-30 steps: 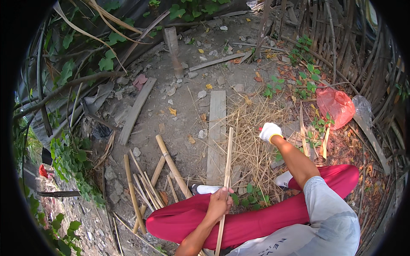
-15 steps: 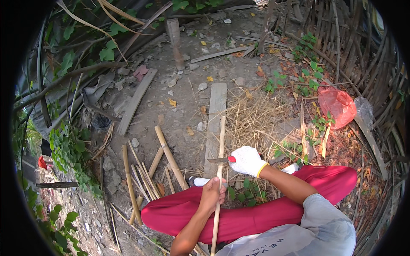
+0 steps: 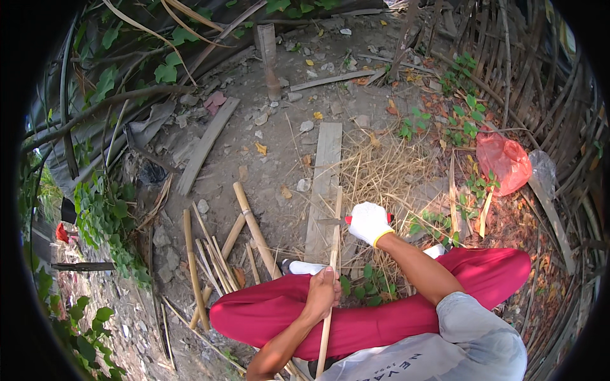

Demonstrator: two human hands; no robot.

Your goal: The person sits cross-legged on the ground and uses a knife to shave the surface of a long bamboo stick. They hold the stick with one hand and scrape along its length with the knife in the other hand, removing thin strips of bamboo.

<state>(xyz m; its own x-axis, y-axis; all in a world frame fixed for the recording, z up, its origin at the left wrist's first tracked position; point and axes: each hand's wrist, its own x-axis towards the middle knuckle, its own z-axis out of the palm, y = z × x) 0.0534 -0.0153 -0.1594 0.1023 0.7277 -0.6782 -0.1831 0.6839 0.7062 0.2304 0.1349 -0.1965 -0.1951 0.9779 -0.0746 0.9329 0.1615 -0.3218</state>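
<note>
Your left hand point(image 3: 323, 294) is grasping a stick point(image 3: 335, 242) with curled fingers at lower centre. Near centre, your gloved right hand point(image 3: 370, 224) is clenching a knife point(image 3: 328, 221) across it.

Matt wood is shown by the slender stick point(image 3: 335, 238), metal by the knife blade point(image 3: 328, 221), matt cloth by the white glove point(image 3: 369, 223), and crinkled plastic (glossy where lit) by the red bag point(image 3: 504, 164).
</note>
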